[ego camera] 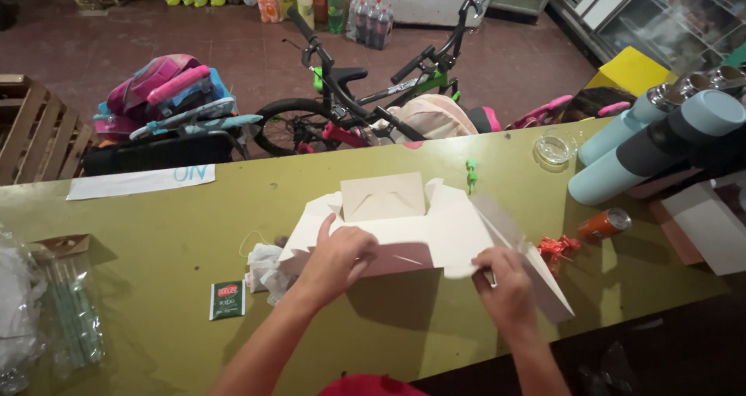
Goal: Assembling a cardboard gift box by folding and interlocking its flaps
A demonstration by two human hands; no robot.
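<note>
The white cardboard box [412, 229] is flat-cut and only half folded; it lies near the middle of the green table [155, 240], its back flap standing up and its side flaps spread out. The left hand [338, 260] lies on the left part of the box, fingers curled over the front edge and gripping it; the right hand [505, 287] holds the right flap, and a small thing seems pinched under its fingers, but I cannot tell what it is. On the table are also a green sachet [228, 300], crumpled white paper [264, 268], an orange can [604, 224] lying on its side, a glass ashtray [556, 147] and pale blue flasks [645, 143]; behind the table stand a bicycle [373, 85] and bottles [326, 3] on a red tiled floor [116, 38].
</note>
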